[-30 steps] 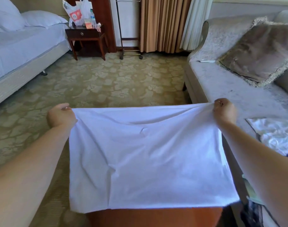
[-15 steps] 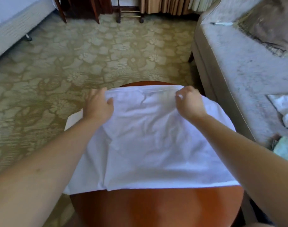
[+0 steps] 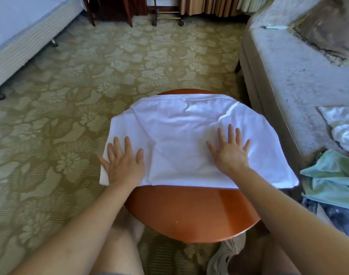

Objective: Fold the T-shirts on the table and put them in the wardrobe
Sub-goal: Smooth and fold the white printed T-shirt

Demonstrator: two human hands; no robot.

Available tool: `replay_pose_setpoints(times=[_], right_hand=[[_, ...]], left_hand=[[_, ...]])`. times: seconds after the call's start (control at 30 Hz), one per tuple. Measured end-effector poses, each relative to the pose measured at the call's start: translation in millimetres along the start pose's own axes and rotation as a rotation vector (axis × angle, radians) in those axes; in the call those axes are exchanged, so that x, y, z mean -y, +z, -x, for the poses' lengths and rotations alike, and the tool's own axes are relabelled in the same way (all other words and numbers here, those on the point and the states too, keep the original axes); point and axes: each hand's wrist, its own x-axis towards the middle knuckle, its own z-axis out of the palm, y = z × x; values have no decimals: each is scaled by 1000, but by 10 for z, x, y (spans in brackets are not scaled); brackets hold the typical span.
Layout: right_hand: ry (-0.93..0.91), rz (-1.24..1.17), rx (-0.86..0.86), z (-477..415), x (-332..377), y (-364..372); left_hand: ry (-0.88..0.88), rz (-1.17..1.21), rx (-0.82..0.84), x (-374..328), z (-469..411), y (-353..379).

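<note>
Left hand [image 3: 123, 165], right hand [image 3: 229, 153] slid nearer, flat on T-shirt [image 3: 179, 124].

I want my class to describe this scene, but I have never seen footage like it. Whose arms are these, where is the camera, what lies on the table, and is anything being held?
There is no machine here: a person works with bare hands. The camera sits on the person's head and looks forward and down, so the arms reach in from the bottom edge. A white T-shirt lies spread over a round orange-brown table, its sides hanging past the rim. The left hand and right hand lie flat on it, fingers straight and spread, pressing the cloth; nothing is held. To the right, a sofa carries a green garment and a crumpled white cloth.
</note>
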Motion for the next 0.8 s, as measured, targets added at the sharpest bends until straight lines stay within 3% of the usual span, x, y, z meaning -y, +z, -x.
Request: replay_pose_setpoints(times=[0.1, 0.37, 0.8], right_hand=[[26, 35, 68, 298, -101, 113], [21, 51, 11, 296, -348, 114], [49, 77, -11, 253, -381, 147]], left_hand=[[23, 10, 3, 110, 111, 28], [26, 93, -8, 250, 127, 23], [-136, 160, -118, 214, 192, 99]])
